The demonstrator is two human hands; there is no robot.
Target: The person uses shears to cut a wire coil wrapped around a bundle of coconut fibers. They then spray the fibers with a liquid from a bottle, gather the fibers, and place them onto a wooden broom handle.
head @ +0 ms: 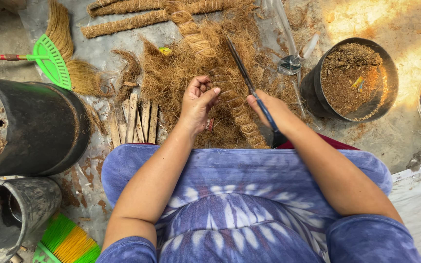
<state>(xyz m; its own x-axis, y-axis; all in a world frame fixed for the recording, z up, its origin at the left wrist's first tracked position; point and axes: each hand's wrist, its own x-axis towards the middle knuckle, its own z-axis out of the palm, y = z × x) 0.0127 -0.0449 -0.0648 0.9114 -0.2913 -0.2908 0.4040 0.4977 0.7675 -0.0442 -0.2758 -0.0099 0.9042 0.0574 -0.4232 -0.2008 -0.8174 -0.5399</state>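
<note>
My left hand (198,100) pinches coconut fibre and a thin line against a fibre-wrapped pole (239,114) that lies over a heap of loose brown coconut fibre (171,78). My right hand (269,109) grips a long dark scissors-like tool (244,78), its blades pointing up and left over the heap. The pole runs from my lap toward the top of the view.
Finished fibre poles (123,22) lie at the top. A broom with a green head (52,61) is top left, flat wooden sticks (135,122) beside the heap. Black pots (49,131) stand at left, a pot of fibre dust (352,80) at right, a green-yellow brush (69,243) bottom left.
</note>
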